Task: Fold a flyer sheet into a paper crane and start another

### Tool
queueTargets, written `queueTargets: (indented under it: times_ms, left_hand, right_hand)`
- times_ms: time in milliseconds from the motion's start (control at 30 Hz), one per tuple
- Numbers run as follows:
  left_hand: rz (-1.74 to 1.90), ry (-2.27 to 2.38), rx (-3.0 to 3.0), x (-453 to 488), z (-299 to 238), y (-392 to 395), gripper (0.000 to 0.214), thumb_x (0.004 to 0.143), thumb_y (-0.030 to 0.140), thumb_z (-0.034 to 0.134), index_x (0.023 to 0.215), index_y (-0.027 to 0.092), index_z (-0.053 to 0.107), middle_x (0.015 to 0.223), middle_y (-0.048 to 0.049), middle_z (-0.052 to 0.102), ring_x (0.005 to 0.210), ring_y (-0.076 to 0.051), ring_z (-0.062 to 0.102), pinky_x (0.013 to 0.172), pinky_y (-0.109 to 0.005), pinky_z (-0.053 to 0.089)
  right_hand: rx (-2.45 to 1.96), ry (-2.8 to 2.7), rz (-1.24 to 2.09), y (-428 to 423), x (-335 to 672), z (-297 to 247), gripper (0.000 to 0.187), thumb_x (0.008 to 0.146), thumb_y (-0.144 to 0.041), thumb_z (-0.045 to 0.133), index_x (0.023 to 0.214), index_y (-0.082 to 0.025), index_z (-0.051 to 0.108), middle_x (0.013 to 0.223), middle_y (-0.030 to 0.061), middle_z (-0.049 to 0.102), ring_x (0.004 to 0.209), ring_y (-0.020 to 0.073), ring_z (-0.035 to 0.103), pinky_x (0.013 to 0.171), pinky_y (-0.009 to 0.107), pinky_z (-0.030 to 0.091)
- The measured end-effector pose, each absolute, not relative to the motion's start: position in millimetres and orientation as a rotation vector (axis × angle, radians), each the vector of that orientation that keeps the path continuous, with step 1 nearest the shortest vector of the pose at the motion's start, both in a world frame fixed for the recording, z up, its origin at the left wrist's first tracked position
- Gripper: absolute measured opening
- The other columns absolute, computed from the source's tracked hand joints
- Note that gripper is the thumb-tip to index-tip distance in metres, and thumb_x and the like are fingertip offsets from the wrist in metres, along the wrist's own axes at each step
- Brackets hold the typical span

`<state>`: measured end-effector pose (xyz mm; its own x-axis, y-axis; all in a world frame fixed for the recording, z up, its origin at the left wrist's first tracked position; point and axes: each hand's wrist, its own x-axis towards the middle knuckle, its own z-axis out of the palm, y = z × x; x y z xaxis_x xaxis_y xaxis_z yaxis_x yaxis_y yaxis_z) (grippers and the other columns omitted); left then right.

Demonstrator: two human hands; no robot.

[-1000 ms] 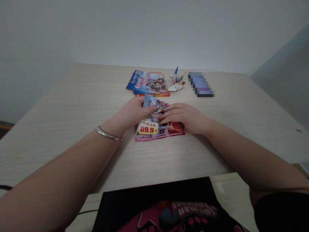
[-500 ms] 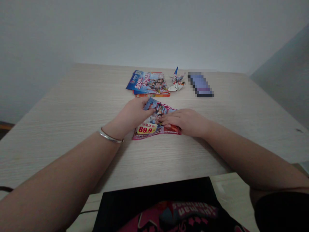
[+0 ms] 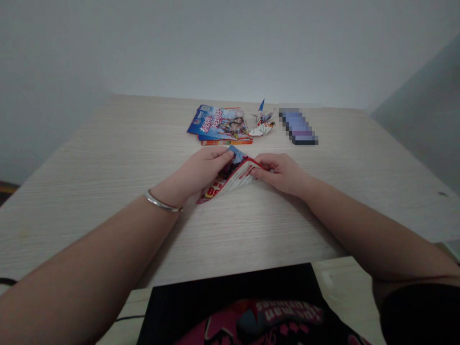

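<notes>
A colourful printed flyer (image 3: 233,179) is bent between my two hands, its pale back partly turned up toward me. My left hand (image 3: 203,170), with a silver bangle at the wrist, pinches the flyer's left and upper part between thumb and fingers. On the other side, my right hand (image 3: 283,173) grips the raised right edge, thumb on the pale side. Just beyond lies a stack of similar flyers (image 3: 219,125). To the right of the stack stand folded paper cranes (image 3: 264,125), touching or close to each other.
A phone (image 3: 299,127), blurred by pixels, lies at the back right of the wooden table (image 3: 108,158). Behind the table is a pale wall (image 3: 230,52). A black laptop-like panel (image 3: 194,306) and dark printed clothing are at the near edge, with a thin cable at left.
The right side of the flyer has been lifted and folded over toward the left, showing its pale back. My right hand went from lying flat on it to pinching its edge.
</notes>
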<state>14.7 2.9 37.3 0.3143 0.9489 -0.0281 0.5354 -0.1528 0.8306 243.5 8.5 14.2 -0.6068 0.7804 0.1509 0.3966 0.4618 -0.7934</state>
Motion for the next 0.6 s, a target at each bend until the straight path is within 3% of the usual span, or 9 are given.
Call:
queueTargets:
  times_ms: [100, 200, 333, 467, 600]
  left_hand:
    - [0.718, 1.286, 1.706, 17.0, 36.8, 0.5, 0.028, 0.094, 0.038, 0.050, 0.076, 0.020, 0.061, 0.075, -0.0015, 0.066, 0.065, -0.016, 0.054, 0.062, -0.026, 0.047]
    - [0.713, 1.283, 1.682, 17.9, 36.2, 0.2, 0.030, 0.095, 0.038, 0.051, 0.072, 0.020, 0.058, 0.069, -0.0004, 0.062, 0.060, -0.015, 0.051, 0.058, -0.025, 0.044]
    - [0.706, 1.338, 1.783, 17.2, 36.8, 0.9, 0.032, 0.095, 0.040, 0.048, 0.073, 0.020, 0.061, 0.068, -0.0009, 0.064, 0.058, -0.015, 0.052, 0.056, -0.027, 0.041]
    - [0.732, 1.342, 1.920, 17.6, 37.5, 0.8, 0.025, 0.092, 0.034, 0.050, 0.082, 0.020, 0.069, 0.076, -0.0024, 0.071, 0.067, -0.018, 0.060, 0.059, -0.027, 0.043]
    - [0.787, 1.346, 1.737, 20.5, 35.3, 0.3, 0.032, 0.096, 0.040, 0.047, 0.077, 0.020, 0.064, 0.073, -0.0042, 0.070, 0.061, -0.018, 0.060, 0.057, -0.028, 0.046]
  right_hand:
    - [-0.984, -2.216, 1.224, 8.5, 240.5, 13.6, 0.036, 0.092, -0.052, 0.063, 0.083, -0.018, 0.073, 0.075, 0.0010, 0.067, 0.071, 0.0148, 0.055, 0.066, 0.029, 0.043]
    - [-1.011, -2.266, 1.198, 7.8, 238.0, 15.2, 0.036, 0.092, -0.050, 0.062, 0.079, -0.018, 0.071, 0.068, -0.0011, 0.061, 0.066, 0.0130, 0.051, 0.063, 0.028, 0.039]
    - [-1.035, -2.158, 1.027, 8.0, 235.7, 15.5, 0.027, 0.092, -0.043, 0.062, 0.080, -0.019, 0.066, 0.070, -0.0014, 0.061, 0.065, 0.0123, 0.050, 0.062, 0.028, 0.038]
    - [-1.047, -2.022, 1.070, 8.9, 235.3, 13.3, 0.023, 0.090, -0.043, 0.064, 0.087, -0.020, 0.067, 0.077, 0.0013, 0.068, 0.068, 0.0142, 0.056, 0.064, 0.029, 0.043]
    - [-1.070, -2.017, 0.940, 8.0, 235.4, 14.7, 0.023, 0.091, -0.043, 0.065, 0.088, -0.020, 0.070, 0.071, -0.0005, 0.066, 0.062, 0.0129, 0.052, 0.060, 0.029, 0.039]
